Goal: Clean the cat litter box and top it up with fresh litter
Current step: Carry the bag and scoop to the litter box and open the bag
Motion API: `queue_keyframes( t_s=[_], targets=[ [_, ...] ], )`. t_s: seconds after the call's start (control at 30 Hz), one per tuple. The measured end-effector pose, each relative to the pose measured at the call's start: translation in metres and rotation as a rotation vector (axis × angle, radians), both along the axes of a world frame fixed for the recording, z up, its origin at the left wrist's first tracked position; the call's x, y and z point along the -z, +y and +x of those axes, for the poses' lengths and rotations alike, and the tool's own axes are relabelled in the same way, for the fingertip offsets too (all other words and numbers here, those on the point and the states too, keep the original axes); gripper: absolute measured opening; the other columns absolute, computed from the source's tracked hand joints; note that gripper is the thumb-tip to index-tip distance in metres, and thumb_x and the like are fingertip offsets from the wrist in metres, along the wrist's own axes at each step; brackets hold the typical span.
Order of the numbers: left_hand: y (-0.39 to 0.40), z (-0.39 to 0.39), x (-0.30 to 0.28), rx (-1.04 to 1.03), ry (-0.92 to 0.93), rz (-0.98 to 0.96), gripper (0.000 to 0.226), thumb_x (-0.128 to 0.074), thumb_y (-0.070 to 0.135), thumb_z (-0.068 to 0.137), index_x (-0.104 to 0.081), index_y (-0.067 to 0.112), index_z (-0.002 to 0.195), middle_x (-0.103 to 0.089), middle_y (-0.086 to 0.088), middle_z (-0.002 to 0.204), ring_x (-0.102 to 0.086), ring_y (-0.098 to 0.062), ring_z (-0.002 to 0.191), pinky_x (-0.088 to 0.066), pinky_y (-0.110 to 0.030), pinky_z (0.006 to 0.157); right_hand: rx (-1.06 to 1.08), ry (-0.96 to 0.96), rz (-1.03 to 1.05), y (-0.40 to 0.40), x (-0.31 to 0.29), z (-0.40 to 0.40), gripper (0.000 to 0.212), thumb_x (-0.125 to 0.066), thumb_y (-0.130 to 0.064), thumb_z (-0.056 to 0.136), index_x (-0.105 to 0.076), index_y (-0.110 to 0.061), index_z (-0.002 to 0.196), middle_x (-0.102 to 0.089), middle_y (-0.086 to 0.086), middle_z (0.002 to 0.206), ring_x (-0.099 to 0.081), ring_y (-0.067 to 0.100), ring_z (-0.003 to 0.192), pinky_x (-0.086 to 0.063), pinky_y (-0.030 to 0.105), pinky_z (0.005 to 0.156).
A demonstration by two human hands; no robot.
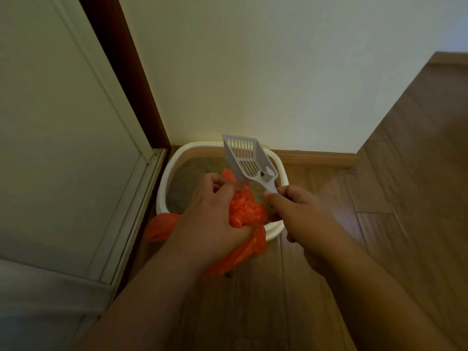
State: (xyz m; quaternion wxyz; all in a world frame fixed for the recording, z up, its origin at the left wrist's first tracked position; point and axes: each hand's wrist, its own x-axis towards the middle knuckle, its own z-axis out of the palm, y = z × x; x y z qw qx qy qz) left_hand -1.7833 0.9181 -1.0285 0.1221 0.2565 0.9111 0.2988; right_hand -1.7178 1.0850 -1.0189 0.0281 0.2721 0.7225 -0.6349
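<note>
A white litter box [167,173] with grey-brown litter [187,181] stands on the wood floor in the corner by the wall. My left hand [215,214] grips a crumpled orange plastic bag [247,211] over the box's near rim; part of the bag hangs down at the box's left side. My right hand [301,214] pinches the handle of a pale grey slotted litter scoop [247,155], whose blade points up and away above the box. The near half of the litter is hidden behind my hands and the bag.
A pale door with a dark red-brown frame [131,72] closes off the left side. A cream wall [278,72] with a wooden skirting board [316,157] runs behind the box. Wood floor [405,198] extends to the right and toward me.
</note>
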Motion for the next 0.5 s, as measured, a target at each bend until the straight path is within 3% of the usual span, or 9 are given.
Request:
queue_keyframes(
  t_s=[0.1, 0.23, 0.33, 0.4, 0.5],
  targets=[
    [0.001, 0.001, -0.001, 0.010, -0.009, 0.026, 0.076, -0.074, 0.052, 0.079, -0.032, 0.043, 0.142, -0.020, 0.019, 0.131, -0.034, -0.004, 0.120, -0.042, -0.028, 0.096, -0.010, -0.021, -0.007, -0.002, 0.000, -0.001, 0.019, -0.056, -0.040, 0.099, -0.066, -0.024, 0.100, -0.072, 0.000, 0.092, -0.063, 0.008, 0.073, -0.041, 0.019, 0.051],
    [0.006, 0.003, -0.004, 0.048, -0.112, 0.147, 0.082, -0.078, 0.043, 0.080, -0.024, 0.052, 0.142, -0.035, 0.028, 0.126, -0.041, 0.008, 0.109, -0.040, -0.020, 0.091, -0.017, -0.015, -0.018, -0.003, 0.000, -0.001, 0.027, -0.057, -0.048, 0.096, -0.064, -0.022, 0.098, -0.068, -0.002, 0.084, -0.058, -0.001, 0.054, -0.039, 0.014, 0.043],
    [0.010, 0.007, -0.004, 0.037, -0.214, 0.216, 0.071, -0.083, 0.043, 0.076, -0.031, 0.054, 0.123, -0.046, 0.028, 0.118, -0.051, 0.006, 0.104, -0.047, -0.020, 0.084, -0.030, -0.008, 0.016, -0.003, 0.000, -0.003, 0.033, -0.064, -0.055, 0.089, -0.062, -0.025, 0.102, -0.069, -0.002, 0.093, -0.062, 0.008, 0.072, -0.043, 0.017, 0.048],
    [0.010, 0.008, -0.003, 0.065, -0.291, 0.265, 0.068, -0.084, 0.042, 0.076, -0.034, 0.054, 0.120, -0.050, 0.028, 0.121, -0.056, 0.005, 0.107, -0.050, -0.020, 0.086, -0.017, -0.005, 0.016, 0.000, 0.001, -0.004, 0.037, -0.070, -0.055, 0.083, -0.061, -0.027, 0.105, -0.071, -0.003, 0.098, -0.068, 0.013, 0.084, -0.050, 0.020, 0.054],
    [0.009, 0.005, -0.006, 0.063, -0.440, 0.388, 0.064, -0.080, 0.039, 0.082, -0.038, 0.057, 0.126, -0.048, 0.024, 0.131, -0.058, -0.004, 0.115, -0.056, -0.031, 0.091, -0.014, -0.009, 0.029, 0.009, 0.004, -0.006, 0.026, -0.074, -0.038, 0.085, -0.062, -0.025, 0.105, -0.071, 0.000, 0.100, -0.071, 0.019, 0.091, -0.061, 0.033, 0.072]
  ],
)
